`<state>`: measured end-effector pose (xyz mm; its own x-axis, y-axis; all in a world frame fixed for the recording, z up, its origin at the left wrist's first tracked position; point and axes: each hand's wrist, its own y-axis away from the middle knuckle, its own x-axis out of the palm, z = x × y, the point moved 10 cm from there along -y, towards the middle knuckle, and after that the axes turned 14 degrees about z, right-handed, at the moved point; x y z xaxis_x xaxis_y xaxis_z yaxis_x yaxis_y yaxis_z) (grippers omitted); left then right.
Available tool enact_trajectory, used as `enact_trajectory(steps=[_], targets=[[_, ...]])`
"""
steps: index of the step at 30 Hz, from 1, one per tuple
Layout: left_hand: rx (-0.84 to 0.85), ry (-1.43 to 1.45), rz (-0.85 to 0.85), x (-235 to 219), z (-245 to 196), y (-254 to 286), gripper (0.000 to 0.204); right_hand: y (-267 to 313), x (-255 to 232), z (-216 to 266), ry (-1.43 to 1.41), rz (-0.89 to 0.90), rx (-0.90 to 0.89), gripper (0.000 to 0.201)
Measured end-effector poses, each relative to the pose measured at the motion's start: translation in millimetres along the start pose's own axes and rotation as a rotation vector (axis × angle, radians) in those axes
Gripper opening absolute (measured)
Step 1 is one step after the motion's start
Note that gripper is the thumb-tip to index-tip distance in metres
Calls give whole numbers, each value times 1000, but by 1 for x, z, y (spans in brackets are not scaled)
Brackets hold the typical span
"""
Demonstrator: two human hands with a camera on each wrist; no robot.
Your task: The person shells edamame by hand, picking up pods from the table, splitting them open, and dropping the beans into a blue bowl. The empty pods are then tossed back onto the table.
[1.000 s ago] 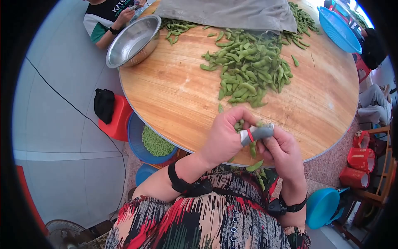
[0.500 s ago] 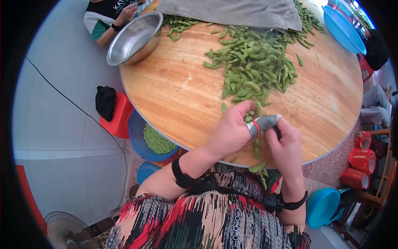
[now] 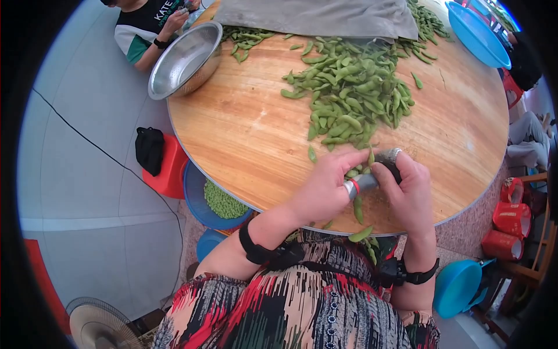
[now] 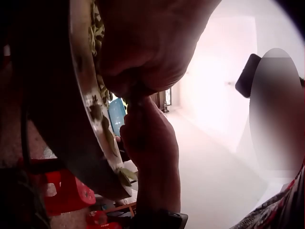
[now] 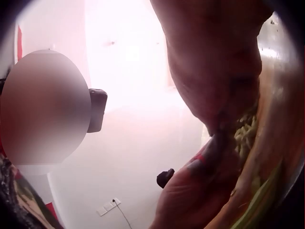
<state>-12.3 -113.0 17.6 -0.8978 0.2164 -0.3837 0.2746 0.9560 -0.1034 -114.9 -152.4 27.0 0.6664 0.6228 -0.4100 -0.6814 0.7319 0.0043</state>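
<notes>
In the head view my left hand curls over the near part of the wooden table, a grey wrapping with a red band round one finger. Shelled green beans show in its curl. A green edamame pod stands up between both hands, pinched at the fingertips. On the other side, my right hand has its thumb against the pod and a grey-wrapped fingertip above. Another pod lies below the hands. Both wrist views are dark where the fingers meet, hiding the grip.
A heap of edamame pods covers the table's middle, with a grey cloth behind. A steel bowl stands at the left edge. Below it, a blue basin holds shelled beans. Loose pods lie at the near edge. Another person sits far left.
My right hand has shifted slightly right and away from my left. The left hand's wrapped finger has dropped lower, and the right hand's wrapped fingertip now shows above the thumb.
</notes>
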Motion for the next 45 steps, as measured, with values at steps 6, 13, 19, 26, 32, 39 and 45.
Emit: enact_trajectory(steps=[6,13,19,26,32,39,45], targets=[[-83,752,143,17,18,3,37,6,3,21,276,5,-176,11],[-209,1148,177,32,24,4,39,6,-3,10,1,-151,-98,7],[-177,1253,146,34,25,8,41,11,-2,11,53,-138,-143,10],[19,147,86,9,4,6,48,2,8,-33,-469,-78,177,15],[-141,549,108,11,3,20,50,0,36,-33,-773,143,146,13],[222,-81,13,-7,-20,24,41,5,53,-32,-904,259,204,10],[119,-262,97,-4,-20,33,42,11,62,-33,-1072,356,180,11]])
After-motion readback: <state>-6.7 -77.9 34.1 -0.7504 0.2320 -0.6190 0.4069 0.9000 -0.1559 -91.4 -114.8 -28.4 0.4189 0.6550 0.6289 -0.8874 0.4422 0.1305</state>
